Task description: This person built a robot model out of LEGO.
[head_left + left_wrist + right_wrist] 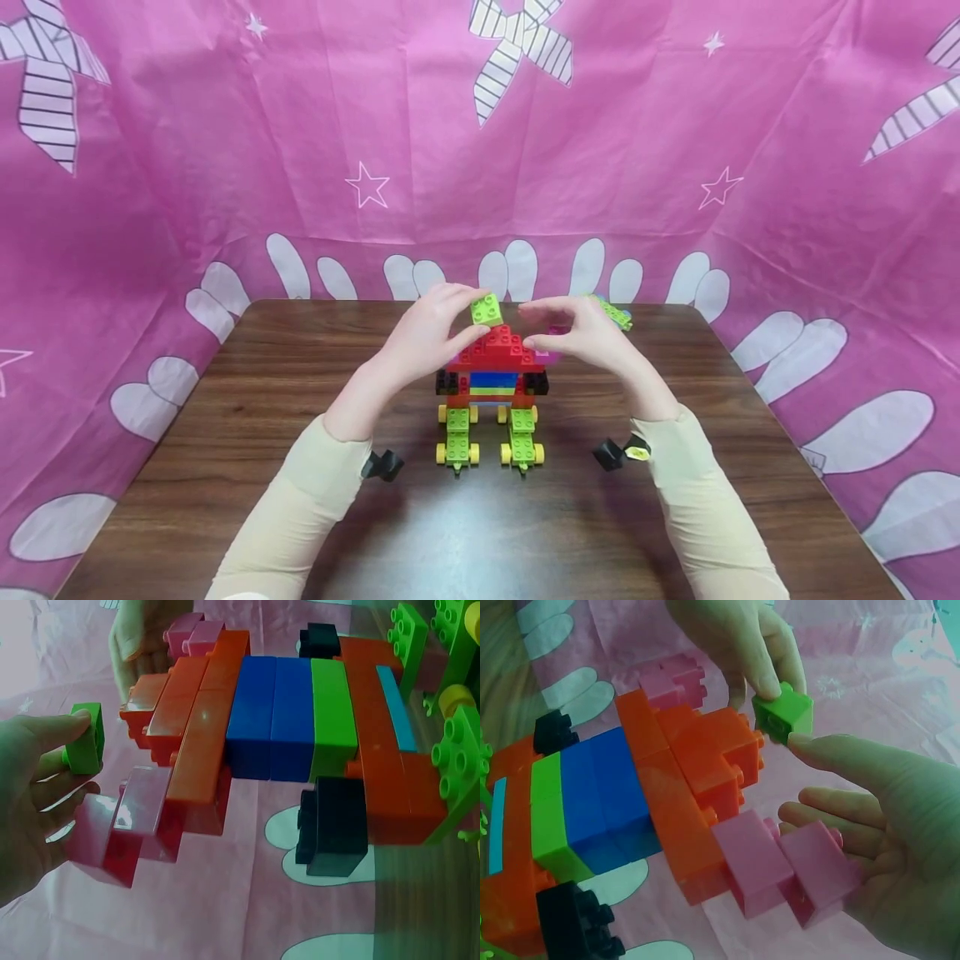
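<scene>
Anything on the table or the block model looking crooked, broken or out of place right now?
Nothing stands out. The multicoloured brick model stands upright on the brown wooden table; the left hand pinches a small green brick above its red top, unattached.

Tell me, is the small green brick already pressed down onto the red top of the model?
No, the left hand pinches the green brick just above the red top.

I'm holding a small lime-green two-by-two brick (487,309) tilted just above the red stepped peak of my block model (492,379). The model is standing upright on the bench, its body banding red, blue and green, with black bricks jutting at both sides and two lime-green wheeled feet in front.
</scene>
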Tool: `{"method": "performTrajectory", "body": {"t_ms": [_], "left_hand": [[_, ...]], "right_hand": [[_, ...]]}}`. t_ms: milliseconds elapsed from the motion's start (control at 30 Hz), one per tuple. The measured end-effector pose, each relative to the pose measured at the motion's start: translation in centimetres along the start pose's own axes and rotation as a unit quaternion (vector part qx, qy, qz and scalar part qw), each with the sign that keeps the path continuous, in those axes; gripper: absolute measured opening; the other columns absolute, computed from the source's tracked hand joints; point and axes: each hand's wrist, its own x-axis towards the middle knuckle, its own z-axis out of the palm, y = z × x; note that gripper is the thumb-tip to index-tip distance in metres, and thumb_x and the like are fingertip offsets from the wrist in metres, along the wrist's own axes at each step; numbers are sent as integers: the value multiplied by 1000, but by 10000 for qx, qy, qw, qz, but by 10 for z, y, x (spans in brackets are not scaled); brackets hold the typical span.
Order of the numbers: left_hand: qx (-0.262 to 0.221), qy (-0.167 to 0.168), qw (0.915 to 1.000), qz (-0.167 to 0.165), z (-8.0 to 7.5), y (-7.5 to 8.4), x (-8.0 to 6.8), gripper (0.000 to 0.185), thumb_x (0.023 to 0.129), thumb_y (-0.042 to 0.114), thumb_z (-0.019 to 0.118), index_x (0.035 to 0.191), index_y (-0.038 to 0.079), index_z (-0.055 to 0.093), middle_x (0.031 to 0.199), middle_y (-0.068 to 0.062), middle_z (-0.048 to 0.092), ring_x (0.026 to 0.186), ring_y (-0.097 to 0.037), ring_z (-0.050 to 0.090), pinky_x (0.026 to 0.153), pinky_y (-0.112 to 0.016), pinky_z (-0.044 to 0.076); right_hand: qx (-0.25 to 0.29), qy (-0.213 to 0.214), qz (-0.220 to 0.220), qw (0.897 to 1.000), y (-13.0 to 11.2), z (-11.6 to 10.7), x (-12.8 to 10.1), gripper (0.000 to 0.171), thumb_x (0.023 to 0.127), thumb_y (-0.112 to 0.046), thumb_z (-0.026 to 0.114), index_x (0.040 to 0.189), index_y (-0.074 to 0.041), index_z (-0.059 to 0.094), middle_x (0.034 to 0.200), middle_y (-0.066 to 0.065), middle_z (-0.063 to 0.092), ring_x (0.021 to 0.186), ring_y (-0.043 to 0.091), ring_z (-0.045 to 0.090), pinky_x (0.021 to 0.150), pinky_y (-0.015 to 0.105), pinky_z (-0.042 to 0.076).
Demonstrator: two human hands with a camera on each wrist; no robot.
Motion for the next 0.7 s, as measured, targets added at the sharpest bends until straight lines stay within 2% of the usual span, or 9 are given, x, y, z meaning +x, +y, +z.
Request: {"method": "performTrajectory", "body": {"t_ms": [333,500,700], "left_hand": [[75,-171,9997,148,5,6,2,49,91,28,70,134,8,59,124,-10,65,120,-25,56,104,-41,48],[85,-296,9995,85,5,8,1,52,91,29,69,137,7,57,125,-10,64,119,-24,56,103,-42,49],[75,-540,9985,-52,4,9,1,55,90,29,70,138,6,56,127,-11,64,119,-25,56,102,-42,49]], "right_hand": [[-150,71,-340,9993,-13,4,8,51,80,-24,81,127,-10,65,124,7,69,113,22,65,89,41,57],[-301,93,-343,9989,-16,7,12,49,80,-22,82,124,-8,67,121,9,70,111,25,66,94,45,54],[-426,79,-431,9981,-16,10,14,40,79,-20,82,116,-7,71,111,9,73,104,24,68,91,44,55]]}}
